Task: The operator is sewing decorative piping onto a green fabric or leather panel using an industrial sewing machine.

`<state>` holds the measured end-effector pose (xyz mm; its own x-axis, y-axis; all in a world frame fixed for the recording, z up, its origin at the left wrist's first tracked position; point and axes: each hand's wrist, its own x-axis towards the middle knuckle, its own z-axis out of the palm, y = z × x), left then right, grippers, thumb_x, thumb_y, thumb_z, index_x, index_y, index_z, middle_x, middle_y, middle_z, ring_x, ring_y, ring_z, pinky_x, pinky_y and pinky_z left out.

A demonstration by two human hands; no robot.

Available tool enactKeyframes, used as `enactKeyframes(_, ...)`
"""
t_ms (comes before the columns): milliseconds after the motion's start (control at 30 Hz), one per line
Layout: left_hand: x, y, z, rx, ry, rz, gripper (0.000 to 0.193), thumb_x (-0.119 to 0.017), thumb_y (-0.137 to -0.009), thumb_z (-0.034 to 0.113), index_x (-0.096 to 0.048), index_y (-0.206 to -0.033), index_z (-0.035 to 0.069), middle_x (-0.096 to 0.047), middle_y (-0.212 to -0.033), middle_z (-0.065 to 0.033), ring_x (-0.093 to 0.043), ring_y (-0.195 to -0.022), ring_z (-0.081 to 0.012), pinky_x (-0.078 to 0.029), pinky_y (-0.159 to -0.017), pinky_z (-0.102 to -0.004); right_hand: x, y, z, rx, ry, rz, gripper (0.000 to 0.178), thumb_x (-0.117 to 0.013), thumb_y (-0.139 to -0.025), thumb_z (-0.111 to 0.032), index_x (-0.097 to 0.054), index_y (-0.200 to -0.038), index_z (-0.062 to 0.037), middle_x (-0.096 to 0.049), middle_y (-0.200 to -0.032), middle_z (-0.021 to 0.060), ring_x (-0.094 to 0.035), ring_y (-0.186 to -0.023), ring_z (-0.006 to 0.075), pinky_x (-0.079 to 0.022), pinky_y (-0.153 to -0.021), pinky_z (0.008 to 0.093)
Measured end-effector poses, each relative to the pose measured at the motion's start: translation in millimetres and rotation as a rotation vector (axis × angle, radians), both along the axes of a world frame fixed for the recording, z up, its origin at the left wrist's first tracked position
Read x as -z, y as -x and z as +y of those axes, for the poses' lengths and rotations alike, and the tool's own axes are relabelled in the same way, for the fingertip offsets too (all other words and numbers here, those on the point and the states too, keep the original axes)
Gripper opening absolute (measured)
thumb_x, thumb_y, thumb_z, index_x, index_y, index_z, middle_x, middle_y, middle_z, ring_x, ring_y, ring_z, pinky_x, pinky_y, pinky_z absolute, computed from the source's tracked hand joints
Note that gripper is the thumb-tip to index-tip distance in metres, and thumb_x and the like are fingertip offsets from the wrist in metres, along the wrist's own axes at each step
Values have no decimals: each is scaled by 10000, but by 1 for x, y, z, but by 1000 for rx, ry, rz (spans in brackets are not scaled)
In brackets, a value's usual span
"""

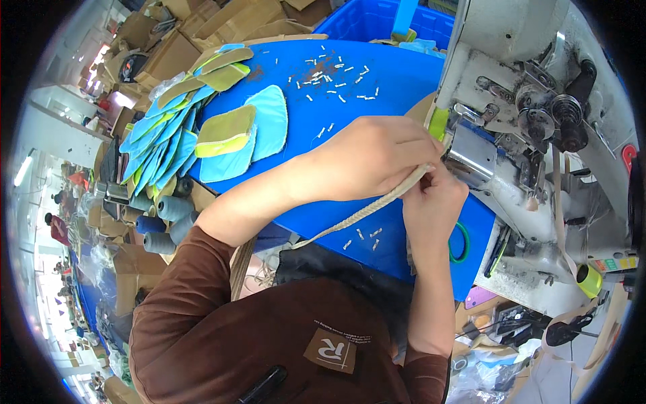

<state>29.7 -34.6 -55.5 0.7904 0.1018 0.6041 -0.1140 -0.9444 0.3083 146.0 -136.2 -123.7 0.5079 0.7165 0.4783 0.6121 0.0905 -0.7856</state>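
Both hands were drawn in close together, fingers bent and nearly closed. The left hand (383,158) pinched the beige braided strap (356,214) near its upper end, and the right hand (437,195) gripped it just below, thumb against fingers. From there the strap slanted down and left across the blue table (387,64) toward the person's body. The left hand covered its far end, close to the sewing machine (474,158) and a yellow-green piece (439,123). Beyond the left forearm lay 1 olive piece (227,126) on blue ones, beside a fanned pile (158,141). White scraps (330,77) dotted the table. The right forearm partly hid a green ring (460,242).
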Motion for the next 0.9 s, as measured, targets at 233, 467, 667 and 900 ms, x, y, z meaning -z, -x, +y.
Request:
enactKeyframes(233,-1,-5,2,11,-221,13,228,-683,-754,64,-662,-980,48,-688,-1106,-106,-671,-1037,-303,-562,-858,-385,-6,-2,-3,-49,7,100,11,-649,-782,30,-654,-791,28,-607,-611,204,-656,-545,316,-495,-532,362)
enactKeyframes(467,1,0,3,15,-263,-31,233,-687,-767,115,-673,-991,51,-678,-1112,-90,-664,-1035,-290,-556,-845,-377,-18,-5,-12,-127,64,347,61,-629,-874,33,-664,-825,40,-659,-597,96,-663,-515,133,-505,-477,256)
enactKeyframes(667,7,-2,4,24,-226,-76,249,-694,-780,133,-676,-1015,55,-676,-1107,-86,-663,-1031,-292,-553,-840,-379,-24,-10,-16,-173,43,435,107,-611,-934,2,-669,-855,45,-678,-643,63,-649,-540,86,-512,-481,226)
enactKeyframes(900,8,-6,5,14,-206,-69,296,-718,-762,146,-668,-1037,48,-674,-1125,-98,-665,-1037,-305,-556,-856,-387,-27,-14,-17,-181,43,501,112,-608,-952,-16,-676,-886,43,-661,-647,42,-630,-554,71,-509,-481,222)
